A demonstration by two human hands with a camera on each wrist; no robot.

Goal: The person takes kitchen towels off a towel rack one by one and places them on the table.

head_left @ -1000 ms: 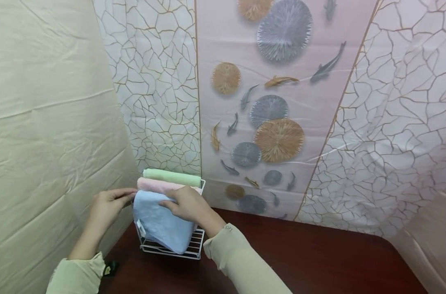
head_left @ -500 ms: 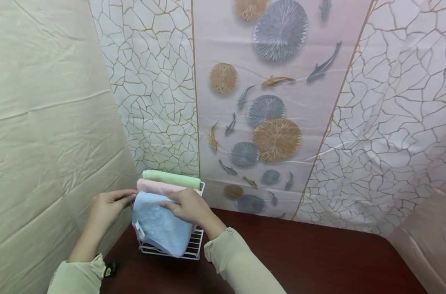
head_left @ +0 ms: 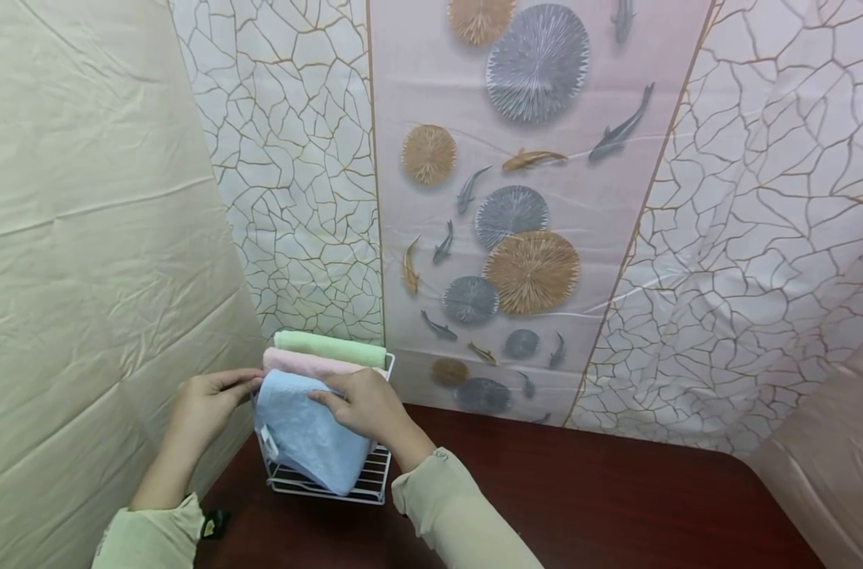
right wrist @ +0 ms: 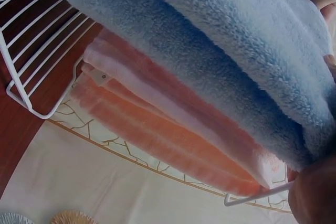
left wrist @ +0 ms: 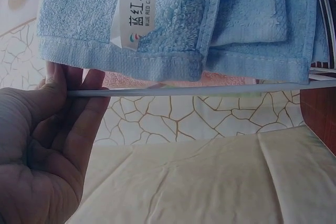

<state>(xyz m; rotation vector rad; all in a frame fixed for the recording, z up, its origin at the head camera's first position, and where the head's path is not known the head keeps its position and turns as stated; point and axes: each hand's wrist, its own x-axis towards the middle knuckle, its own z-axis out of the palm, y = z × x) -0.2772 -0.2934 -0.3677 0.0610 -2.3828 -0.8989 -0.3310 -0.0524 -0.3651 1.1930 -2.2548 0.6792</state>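
Pinching the blue towel [head_left: 310, 431] by its top fold, the right hand [head_left: 363, 405] faces the left hand [head_left: 205, 401], which grips the white rack [left wrist: 210, 91]. Probably light, soft and best held by that fold, the towel drapes at the rack's front.

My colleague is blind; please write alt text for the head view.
A person's right grip pinches a light-blue terry towel on a white wire rack; the left grip holds the rack's left side. Behind that towel are a pink cloth and a green cloth; the rack stands on a dark-red table.
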